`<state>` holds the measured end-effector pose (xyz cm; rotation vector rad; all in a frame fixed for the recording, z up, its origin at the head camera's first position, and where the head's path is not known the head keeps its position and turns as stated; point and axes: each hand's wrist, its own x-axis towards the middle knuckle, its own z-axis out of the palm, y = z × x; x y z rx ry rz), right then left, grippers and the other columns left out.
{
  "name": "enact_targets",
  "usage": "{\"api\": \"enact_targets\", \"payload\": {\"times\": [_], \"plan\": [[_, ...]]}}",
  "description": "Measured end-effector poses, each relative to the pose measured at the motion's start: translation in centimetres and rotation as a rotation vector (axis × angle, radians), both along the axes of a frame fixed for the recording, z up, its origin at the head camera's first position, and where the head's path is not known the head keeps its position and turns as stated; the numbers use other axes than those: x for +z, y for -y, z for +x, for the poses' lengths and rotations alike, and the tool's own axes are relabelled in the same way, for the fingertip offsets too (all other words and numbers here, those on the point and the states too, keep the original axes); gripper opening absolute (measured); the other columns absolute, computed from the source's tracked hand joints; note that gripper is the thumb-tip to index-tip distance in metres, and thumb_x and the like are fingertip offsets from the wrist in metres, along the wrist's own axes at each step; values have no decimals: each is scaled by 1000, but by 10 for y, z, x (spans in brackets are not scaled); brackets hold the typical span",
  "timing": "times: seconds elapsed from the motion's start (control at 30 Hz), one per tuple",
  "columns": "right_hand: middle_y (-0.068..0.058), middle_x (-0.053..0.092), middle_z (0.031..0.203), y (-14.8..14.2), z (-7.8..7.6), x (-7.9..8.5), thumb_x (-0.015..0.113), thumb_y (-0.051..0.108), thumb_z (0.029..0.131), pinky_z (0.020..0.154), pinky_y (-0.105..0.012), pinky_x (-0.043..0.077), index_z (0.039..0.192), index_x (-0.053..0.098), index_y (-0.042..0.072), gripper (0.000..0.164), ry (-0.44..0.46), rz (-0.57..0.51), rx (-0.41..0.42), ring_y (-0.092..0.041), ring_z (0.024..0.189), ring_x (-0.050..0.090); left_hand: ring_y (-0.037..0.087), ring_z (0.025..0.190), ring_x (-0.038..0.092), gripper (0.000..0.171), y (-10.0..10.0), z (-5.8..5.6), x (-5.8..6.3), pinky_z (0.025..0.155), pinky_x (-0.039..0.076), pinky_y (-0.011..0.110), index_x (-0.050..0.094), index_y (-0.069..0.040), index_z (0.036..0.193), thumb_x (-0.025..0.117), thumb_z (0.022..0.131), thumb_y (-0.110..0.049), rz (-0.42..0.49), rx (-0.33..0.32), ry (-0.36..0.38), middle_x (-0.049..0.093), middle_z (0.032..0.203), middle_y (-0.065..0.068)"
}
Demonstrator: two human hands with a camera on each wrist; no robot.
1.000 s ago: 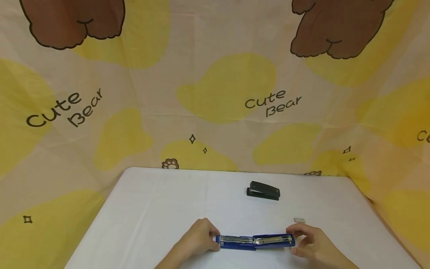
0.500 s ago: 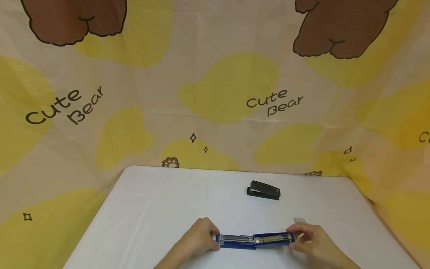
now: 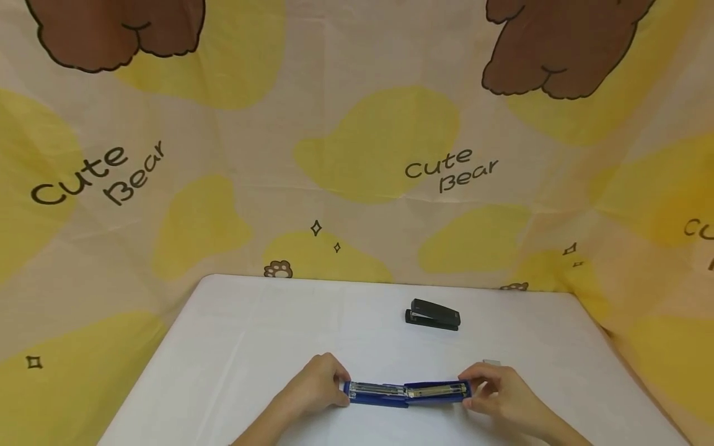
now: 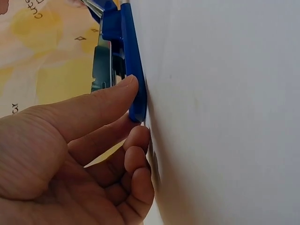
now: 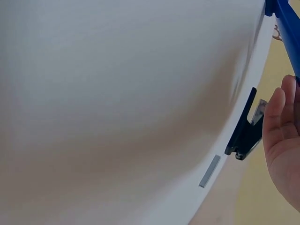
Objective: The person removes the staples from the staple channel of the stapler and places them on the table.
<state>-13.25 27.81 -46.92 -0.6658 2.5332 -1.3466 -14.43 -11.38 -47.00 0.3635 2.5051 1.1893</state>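
Note:
A blue stapler, swung open nearly flat, spans the space between my two hands with its metal insides facing up. My left hand pinches its left end; in the left wrist view the thumb presses the side of the blue base close to the table. The right hand holds the other end between thumb and fingers. That half, seen from below in the right wrist view as a blue arm, slants up from the white table. A brassy metal strip lies along the right half.
A black stapler stands farther back on the white table. Just behind my right hand lies a small grey strip of staples. A bear-print cloth hangs along the table's back and sides.
Both hands have shifted slightly left and a little away from me with the blue stapler, which keeps its opened-out shape. The head view has also moved slightly.

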Motion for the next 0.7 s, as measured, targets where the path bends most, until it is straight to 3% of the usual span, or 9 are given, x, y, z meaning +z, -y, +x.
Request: {"api": "enact_targets", "payload": {"times": [0.27,0.43,0.7], "plan": [[5,72,96,17,-9,1,87,14,85,70,-26,55,112,75,11,30,-1,-36,39,-16,82,64,16,65,49,31,21,-11,2,58,37,28,79,0,100,91,72,-2,-15,28,13,57,69,3],[2,70,94,30,-12,4,87,15,84,67,-26,52,112,75,11,31,46,-35,26,-12,78,62,16,65,49,31,33,-16,3,60,38,30,80,-1,99,92,71,-3,-35,46,11,57,70,3],[4,70,90,49,-20,2,87,19,85,66,-26,51,112,75,12,30,34,-5,27,-9,77,61,18,67,51,31,48,-21,4,62,40,33,79,-2,98,92,69,-1,-68,77,14,58,72,5]]}}
